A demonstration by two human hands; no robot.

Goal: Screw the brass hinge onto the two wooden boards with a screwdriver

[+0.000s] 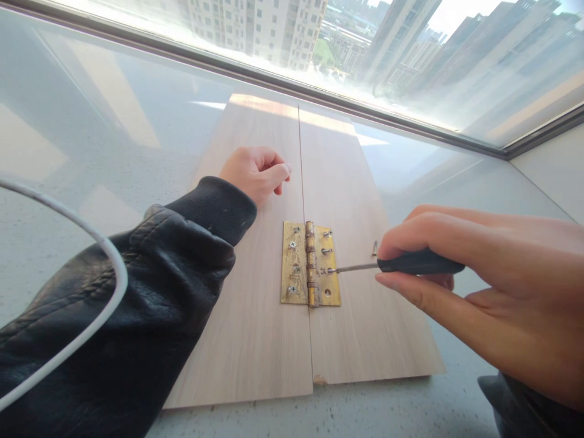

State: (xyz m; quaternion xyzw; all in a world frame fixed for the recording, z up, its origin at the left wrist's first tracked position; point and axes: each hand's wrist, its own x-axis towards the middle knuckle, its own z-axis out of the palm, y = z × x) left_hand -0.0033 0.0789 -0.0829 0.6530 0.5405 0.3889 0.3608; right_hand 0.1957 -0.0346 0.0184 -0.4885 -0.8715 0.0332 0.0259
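Observation:
My right hand (483,267) grips the dark handle of a screwdriver (420,262), its thin shaft pointing left. The tip meets a screw (331,271) in the right leaf of a worn brass hinge (311,261). Two more screws stand partly out of that leaf above it, and its lowest hole is bare. Several screw heads sit in the left leaf. My left hand (258,173) rests over the left board (246,316), thumb and fingers closed together; anything between them is hidden. One loose screw (375,248) lies on the right board (378,340), near my right fingertips.
Both pale wooden boards lie side by side on a speckled light sill (182,423), the hinge across their seam. Behind them runs a window frame (255,76) with tall buildings outside. A white cable (119,274) loops over my left sleeve.

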